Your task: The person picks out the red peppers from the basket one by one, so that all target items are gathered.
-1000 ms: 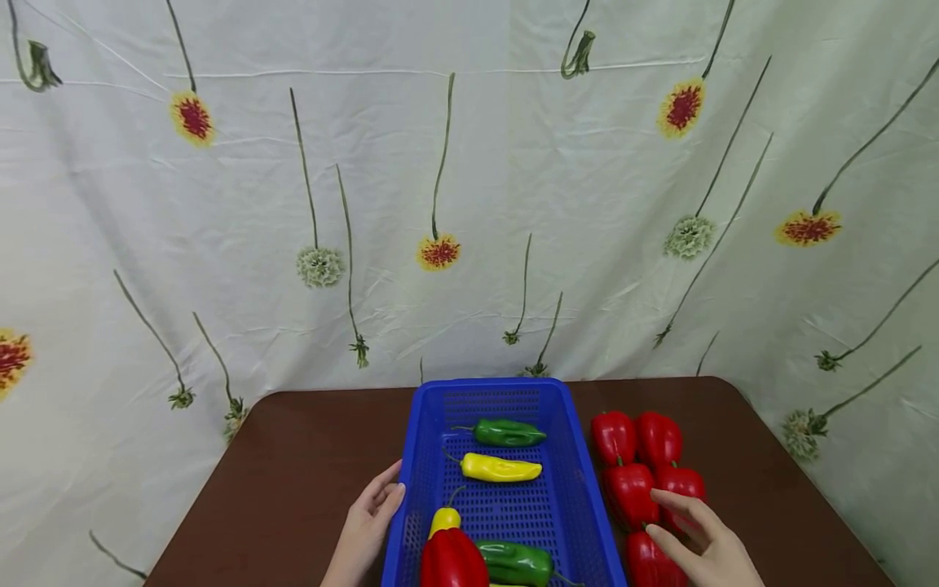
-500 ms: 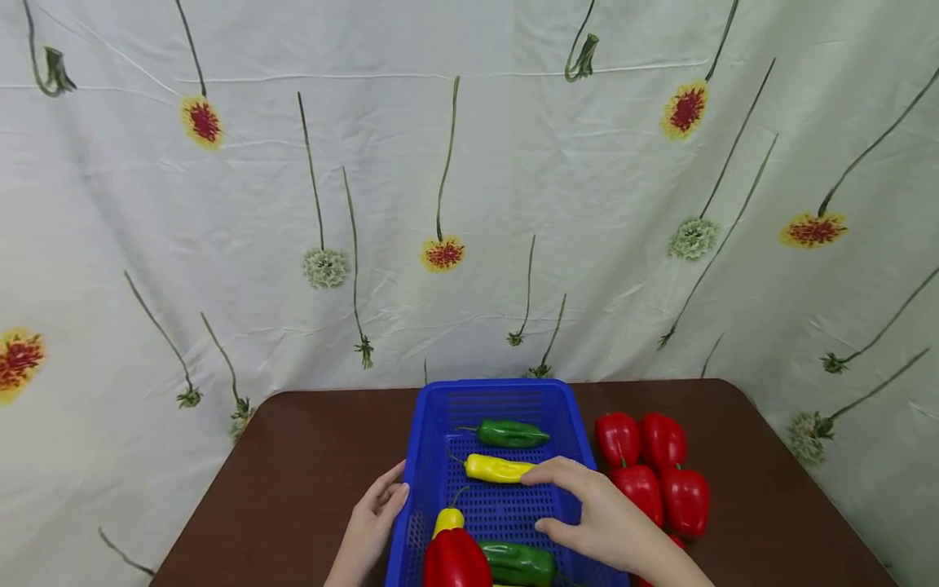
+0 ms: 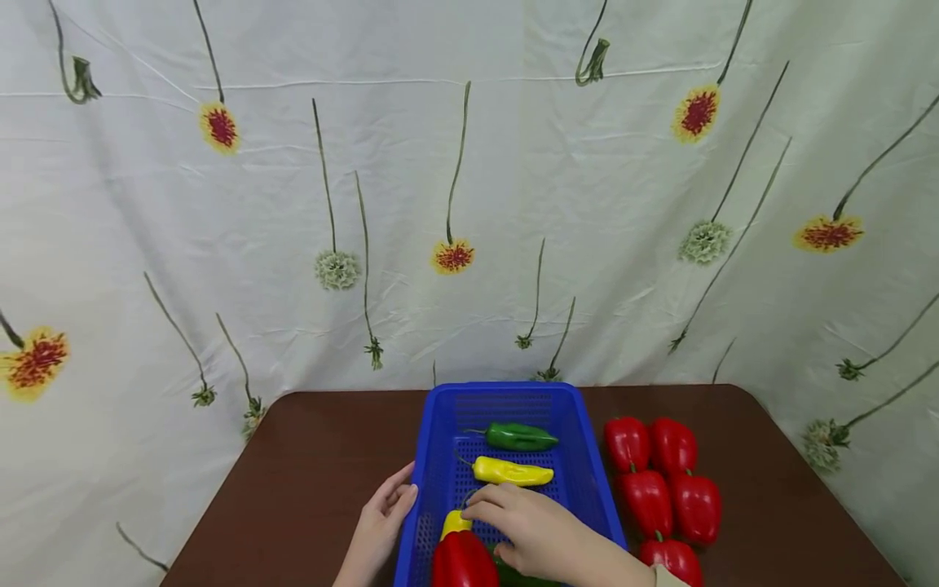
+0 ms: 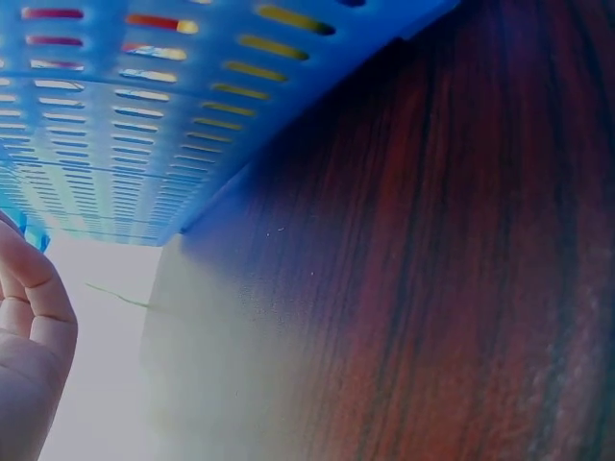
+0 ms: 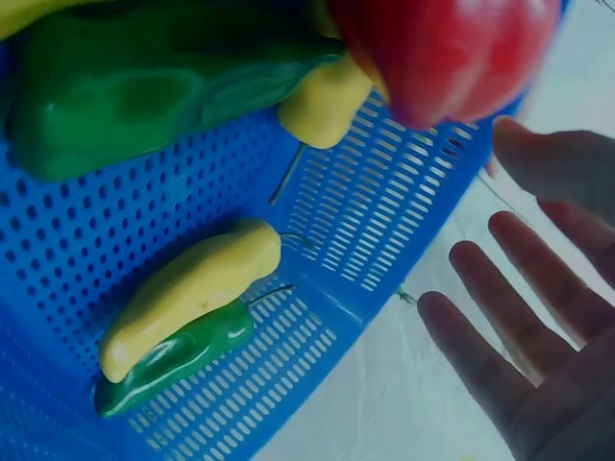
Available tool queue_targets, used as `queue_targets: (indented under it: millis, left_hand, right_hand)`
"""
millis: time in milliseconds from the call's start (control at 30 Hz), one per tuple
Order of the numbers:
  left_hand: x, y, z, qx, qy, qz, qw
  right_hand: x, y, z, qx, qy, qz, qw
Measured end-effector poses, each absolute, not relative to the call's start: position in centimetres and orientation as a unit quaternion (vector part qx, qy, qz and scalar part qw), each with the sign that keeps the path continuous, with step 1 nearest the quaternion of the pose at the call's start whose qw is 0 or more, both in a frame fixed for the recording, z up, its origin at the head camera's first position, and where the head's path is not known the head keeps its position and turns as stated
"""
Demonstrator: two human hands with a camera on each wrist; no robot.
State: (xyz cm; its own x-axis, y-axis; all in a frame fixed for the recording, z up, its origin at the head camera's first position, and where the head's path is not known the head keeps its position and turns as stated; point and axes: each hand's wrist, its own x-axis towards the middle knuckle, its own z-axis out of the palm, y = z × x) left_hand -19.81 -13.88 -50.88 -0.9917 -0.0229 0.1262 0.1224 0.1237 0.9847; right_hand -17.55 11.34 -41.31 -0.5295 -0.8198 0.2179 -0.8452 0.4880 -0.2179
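Observation:
My left hand (image 3: 377, 522) holds the left rim of the blue plastic basket (image 3: 423, 456), thumb on the edge and fingers at its outer side. Over the basket's near half reaches my right hand (image 3: 531, 526), nothing in its grasp. The right wrist view shows its fingers extended and apart, with the thumb close beside a red bell pepper (image 5: 442, 58) in the basket. A yellow pepper (image 5: 322, 106) lies partly beneath that bell pepper. Beside them is a large green pepper (image 5: 144, 86), mostly covered by my hand in the head view. Farther back lie a yellow pepper (image 3: 513, 471) and a green pepper (image 3: 521, 437).
Several red bell peppers (image 3: 645, 499) stand in two columns on the brown table (image 3: 315, 465), right of the basket. Behind the table hangs a white curtain (image 3: 396, 310) printed with flowers.
My right hand has moved left from the red bell peppers on the table, across the basket's right rim, to the bell pepper inside. The left hand stays at the rim; the view shifts slightly.

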Motion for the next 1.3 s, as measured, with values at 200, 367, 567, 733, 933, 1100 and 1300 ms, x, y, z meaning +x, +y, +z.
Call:
queue_targets:
  millis: [200,367,567,733,933,1100,1300]
  left_hand:
    - [-19.7,-13.8,-51.0,-0.023,-0.752,-0.657,0.043]
    - [-19.6,-13.9,-51.1,-0.026,-0.750,-0.660,0.043]
    - [-19.6,-13.9,-51.0,-0.023,-0.742,-0.670,0.030]
    - [-19.5,-13.8,-51.0,-0.022,-0.734,-0.678,0.028]
    - [-19.7,-13.9,-50.8,-0.023,-0.740,-0.671,0.036]
    - [-19.8,-13.9,-50.8,-0.022,-0.744,-0.666,0.039]
    - [-19.9,-13.9,-50.6,-0.014,-0.745,-0.666,0.032]
  right_hand:
    - [-17.6,10.8,-42.4,0.513,-0.855,0.079,0.013]
    - [-17.7,10.5,-43.4,0.547,-0.834,0.067,0.015]
    - [-17.9,10.2,-44.7,0.589,-0.804,0.074,0.029]
    - [-18.0,10.1,-45.4,0.615,-0.784,0.079,0.040]
    - [-18.5,10.7,-45.0,0.568,-0.810,0.147,0.007]
    - [-18.8,11.2,-44.5,0.504,-0.829,0.244,-0.012]
    - [-18.7,11.8,-43.6,0.465,-0.841,0.277,0.014]
